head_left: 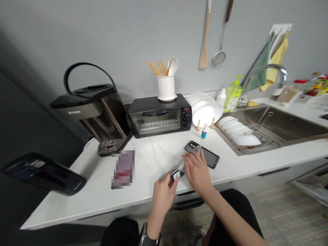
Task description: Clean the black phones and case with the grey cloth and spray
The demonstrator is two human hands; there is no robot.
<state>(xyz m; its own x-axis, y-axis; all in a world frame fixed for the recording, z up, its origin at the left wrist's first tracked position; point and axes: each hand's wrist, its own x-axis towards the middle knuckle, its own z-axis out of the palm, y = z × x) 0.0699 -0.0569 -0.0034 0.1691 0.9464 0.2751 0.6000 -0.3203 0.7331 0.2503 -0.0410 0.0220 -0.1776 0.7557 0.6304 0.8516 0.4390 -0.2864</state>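
My left hand (164, 193) is closed around one end of a small dark flat object with a white label (176, 175), held just above the counter's front part. My right hand (196, 171) presses its fingers together on a thin grey-white cloth or film (181, 167) at the object's other end. The right hand's fingers hide much of this. Behind the right hand lies a phone-shaped black piece with camera rings (208, 159), flat on the counter. Beyond it a small white bottle with a blue label (204, 132) stands upright.
The white counter (148, 160) also bears a toaster oven (159, 116), a water dispenser (94, 109), a black appliance (51, 174) and a pixelated purple packet (124, 169). White plates (205, 109) stand in a rack. Right is a steel sink (294, 123) with bowls (238, 131).
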